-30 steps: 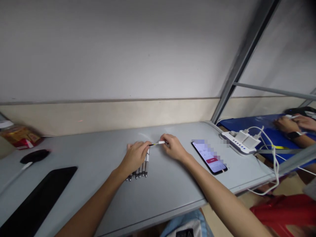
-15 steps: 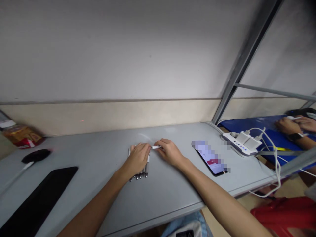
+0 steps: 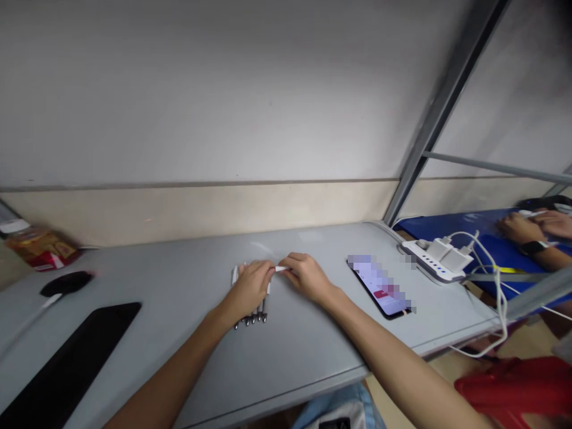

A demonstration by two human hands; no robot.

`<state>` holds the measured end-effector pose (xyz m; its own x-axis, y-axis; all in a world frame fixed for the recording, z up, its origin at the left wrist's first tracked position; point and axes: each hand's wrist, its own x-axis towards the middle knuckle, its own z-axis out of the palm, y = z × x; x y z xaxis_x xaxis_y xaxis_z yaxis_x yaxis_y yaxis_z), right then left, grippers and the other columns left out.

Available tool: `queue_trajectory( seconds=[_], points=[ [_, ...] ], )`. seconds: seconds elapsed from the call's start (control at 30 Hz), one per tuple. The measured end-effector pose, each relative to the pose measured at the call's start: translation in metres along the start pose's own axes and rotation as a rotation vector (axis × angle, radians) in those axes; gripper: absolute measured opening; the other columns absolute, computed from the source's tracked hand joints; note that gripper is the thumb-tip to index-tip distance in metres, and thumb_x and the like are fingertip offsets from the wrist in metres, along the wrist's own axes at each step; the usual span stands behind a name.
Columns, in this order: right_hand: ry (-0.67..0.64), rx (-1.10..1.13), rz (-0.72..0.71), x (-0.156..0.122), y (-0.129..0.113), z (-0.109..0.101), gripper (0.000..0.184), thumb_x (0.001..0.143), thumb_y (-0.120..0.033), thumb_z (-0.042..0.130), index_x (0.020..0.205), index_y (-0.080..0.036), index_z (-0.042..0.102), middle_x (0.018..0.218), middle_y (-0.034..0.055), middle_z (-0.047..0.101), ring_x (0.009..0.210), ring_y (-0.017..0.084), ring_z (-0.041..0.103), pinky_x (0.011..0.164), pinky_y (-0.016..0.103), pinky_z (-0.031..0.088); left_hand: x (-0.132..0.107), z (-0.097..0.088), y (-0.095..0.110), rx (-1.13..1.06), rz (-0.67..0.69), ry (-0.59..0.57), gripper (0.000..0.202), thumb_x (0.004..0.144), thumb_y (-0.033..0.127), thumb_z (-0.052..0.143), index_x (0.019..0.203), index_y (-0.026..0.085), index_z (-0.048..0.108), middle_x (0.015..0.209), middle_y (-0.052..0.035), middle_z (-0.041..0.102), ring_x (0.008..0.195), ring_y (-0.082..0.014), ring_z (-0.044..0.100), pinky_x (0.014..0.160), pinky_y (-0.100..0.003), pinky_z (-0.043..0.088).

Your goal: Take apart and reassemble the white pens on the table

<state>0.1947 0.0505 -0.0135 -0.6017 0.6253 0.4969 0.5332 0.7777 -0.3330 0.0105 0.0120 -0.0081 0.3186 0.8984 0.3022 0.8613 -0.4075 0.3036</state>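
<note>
Frame centre: left hand (image 3: 249,285) and right hand (image 3: 306,275) both pinch white pen (image 3: 281,269), fingers clamped; pen row (image 3: 254,314) under left hand; phone (image 3: 381,286) right; power strip (image 3: 435,261) far right; black mouse (image 3: 65,282), keyboard (image 3: 67,357) lower left.

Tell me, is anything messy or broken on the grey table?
Nothing looks broken or spilled. The pens lie in a neat row under the left hand, and both hands pinch one small white pen piece; right hand. Only the charger cables dangle loosely off the table edge.
</note>
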Motion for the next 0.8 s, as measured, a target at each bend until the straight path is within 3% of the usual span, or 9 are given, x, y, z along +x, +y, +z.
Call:
queue_trajectory(
  seconds=[0.17, 0.3, 0.47, 0.6, 0.7, 0.8],
  points=[
    [-0.047, 0.018, -0.008, 0.0008, -0.0020, 0.0016, 0.028, 0.098, -0.028, 0.039, 0.103, -0.015, 0.063, 0.092, 0.0089, 0.067, 0.083, 0.016, 0.059, 0.074, 0.026, 0.041, 0.0001, -0.0059, 0.0015, 0.069, 0.056, 0.083, 0.022, 0.096, 0.026, 0.036, 0.095, 0.021, 0.058, 0.099, -0.0053, 0.062, 0.098, -0.0216, 0.051, 0.079, -0.034, 0.032],
    [-0.060, -0.097, 0.034, 0.0025, -0.0027, 0.0023, 0.028, 0.099, -0.027, 0.037, 0.100, -0.015, 0.063, 0.089, 0.0094, 0.066, 0.081, 0.017, 0.057, 0.073, 0.028, 0.039, 0.0001, -0.0066, -0.0006, 0.070, 0.042, 0.134, 0.023, 0.095, 0.035, 0.039, 0.104, 0.023, 0.057, 0.109, -0.0058, 0.061, 0.104, -0.0228, 0.051, 0.085, -0.037, 0.031],
    [-0.046, -0.193, 0.081, 0.0019, -0.0024, -0.0013, 0.027, 0.099, -0.027, 0.036, 0.101, -0.017, 0.062, 0.091, 0.0082, 0.064, 0.082, 0.017, 0.056, 0.073, 0.029, 0.034, 0.0022, -0.0047, -0.0069, 0.028, -0.057, 0.107, 0.030, 0.097, 0.030, 0.031, 0.086, 0.020, 0.057, 0.084, -0.0032, 0.064, 0.086, -0.0199, 0.056, 0.080, -0.035, 0.033],
    [-0.071, -0.142, 0.085, 0.0004, -0.0027, -0.0024, 0.028, 0.099, -0.027, 0.035, 0.098, -0.016, 0.061, 0.088, 0.0076, 0.064, 0.077, 0.016, 0.057, 0.070, 0.028, 0.034, 0.0017, -0.0069, -0.0044, -0.057, -0.013, 0.179, 0.016, 0.093, 0.028, 0.041, 0.093, 0.022, 0.056, 0.099, -0.0034, 0.064, 0.097, -0.0196, 0.055, 0.084, -0.034, 0.034],
    [-0.076, -0.095, 0.084, 0.0000, -0.0038, -0.0029, 0.027, 0.099, -0.026, 0.035, 0.100, -0.017, 0.060, 0.088, 0.0075, 0.065, 0.076, 0.016, 0.058, 0.069, 0.026, 0.035, 0.0006, -0.0071, -0.0021, -0.045, -0.011, 0.184, 0.017, 0.092, 0.033, 0.045, 0.102, 0.024, 0.056, 0.108, -0.0042, 0.063, 0.104, -0.0210, 0.053, 0.089, -0.037, 0.031],
    [-0.086, -0.069, 0.058, -0.0001, -0.0053, -0.0039, 0.025, 0.098, -0.025, 0.037, 0.105, -0.019, 0.060, 0.089, 0.0071, 0.065, 0.077, 0.016, 0.059, 0.070, 0.026, 0.036, 0.0003, -0.0051, -0.0030, 0.003, -0.005, 0.111, 0.026, 0.096, 0.033, 0.035, 0.098, 0.023, 0.059, 0.096, -0.0034, 0.067, 0.096, -0.0205, 0.056, 0.086, -0.037, 0.030]
  ],
)
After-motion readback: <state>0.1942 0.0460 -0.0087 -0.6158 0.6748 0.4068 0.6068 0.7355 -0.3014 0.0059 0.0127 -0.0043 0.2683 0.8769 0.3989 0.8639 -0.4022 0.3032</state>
